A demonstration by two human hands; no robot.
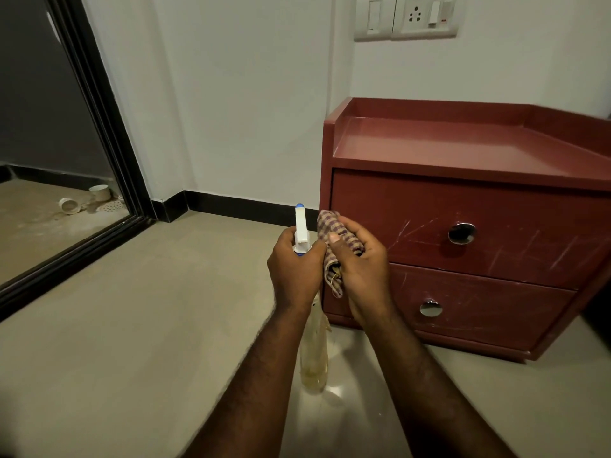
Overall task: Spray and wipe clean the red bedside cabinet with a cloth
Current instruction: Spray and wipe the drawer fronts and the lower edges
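Both hands loaded: left hand (295,264) grips the spray bottle (314,353) by its neck, right hand (363,264) clutches the checked cloth (332,226). Red bedside cabinet (463,206) sits on the floor (132,325) ahead-right, nearer the right hand; bottle hangs upright, nozzle (300,219) seemingly aimed left of it.

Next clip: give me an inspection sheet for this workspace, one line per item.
Surface: red cabinet on the floor, drawer fronts scratched.
Job's things: spray bottle and checked cloth, both in hand.
Clutter: two white pipe fittings beyond the black door frame.
Hands: left hand grips the bottle's neck; right hand holds the bunched cloth.
Cables: nothing seen.
Surroundings: switch and socket plate on the white wall above the cabinet.
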